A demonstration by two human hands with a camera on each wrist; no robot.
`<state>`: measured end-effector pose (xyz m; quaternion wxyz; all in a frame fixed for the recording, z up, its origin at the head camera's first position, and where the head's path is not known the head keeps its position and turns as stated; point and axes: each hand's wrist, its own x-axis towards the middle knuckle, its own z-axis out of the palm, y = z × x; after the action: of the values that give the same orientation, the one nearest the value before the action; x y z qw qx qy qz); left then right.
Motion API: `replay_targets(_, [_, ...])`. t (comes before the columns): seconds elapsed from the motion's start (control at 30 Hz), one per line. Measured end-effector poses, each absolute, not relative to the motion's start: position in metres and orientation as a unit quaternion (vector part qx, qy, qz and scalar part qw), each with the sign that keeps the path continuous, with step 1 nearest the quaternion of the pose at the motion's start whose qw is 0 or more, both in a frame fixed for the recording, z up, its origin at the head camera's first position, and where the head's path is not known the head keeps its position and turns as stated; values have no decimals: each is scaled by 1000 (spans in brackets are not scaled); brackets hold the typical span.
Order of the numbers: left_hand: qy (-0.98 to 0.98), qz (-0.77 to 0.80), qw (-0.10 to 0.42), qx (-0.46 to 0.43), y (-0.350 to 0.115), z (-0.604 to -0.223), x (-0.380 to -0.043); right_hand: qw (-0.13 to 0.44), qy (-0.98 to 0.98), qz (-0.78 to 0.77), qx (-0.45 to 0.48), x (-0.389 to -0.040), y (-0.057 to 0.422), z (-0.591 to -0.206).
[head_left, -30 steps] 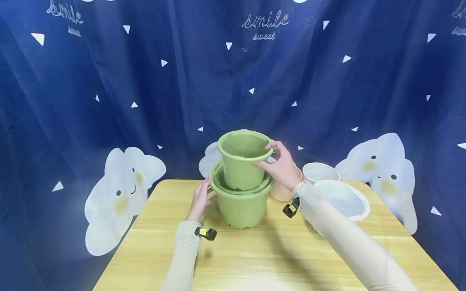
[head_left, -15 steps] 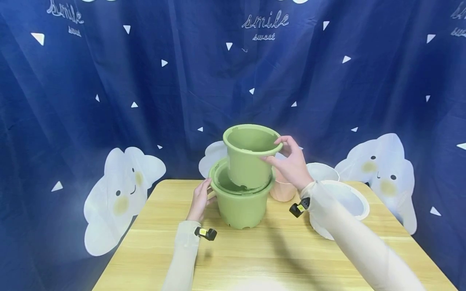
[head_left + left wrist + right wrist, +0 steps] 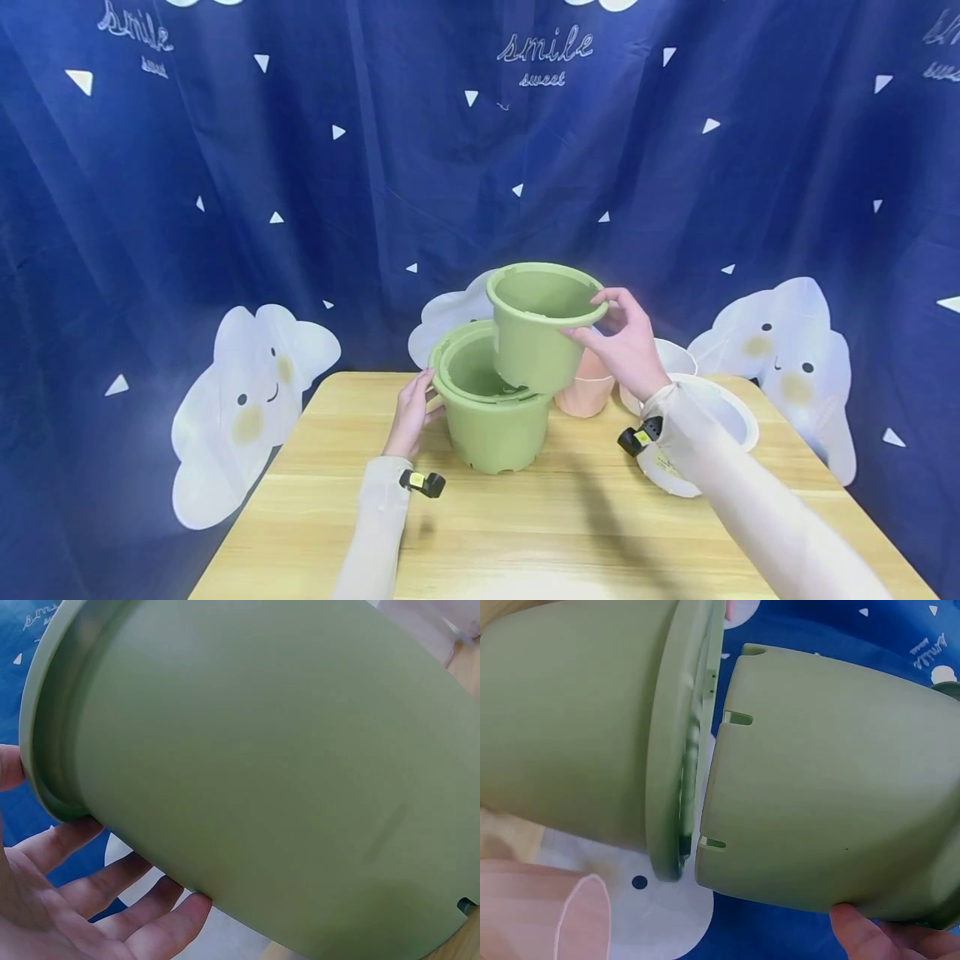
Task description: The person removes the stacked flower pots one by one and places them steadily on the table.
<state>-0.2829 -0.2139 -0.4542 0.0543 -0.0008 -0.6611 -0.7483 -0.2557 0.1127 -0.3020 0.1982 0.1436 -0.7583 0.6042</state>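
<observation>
This looks like a curtained-off recording corner; whether in a home or a studio cannot be told. A dark blue curtain (image 3: 420,167), printed with smiling clouds (image 3: 213,442), spans nine o'clock round through twelve to three. A wood-grain table (image 3: 487,517) fills six, with wrist-worn cameras (image 3: 640,436) at seven and four.

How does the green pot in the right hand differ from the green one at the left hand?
The raised pot is held in the air by the right hand; the lower pot stands on the table, touched by the left hand. The raised pot looks smaller than the lower pot. Both are green, round and rimmed.
</observation>
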Motion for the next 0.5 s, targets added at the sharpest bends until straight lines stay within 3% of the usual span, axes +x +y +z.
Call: replay_targets(0.5, [-662, -748, 51, -2, -214, -453, -282, 219, -784, 570, 110, -253, 134, -311])
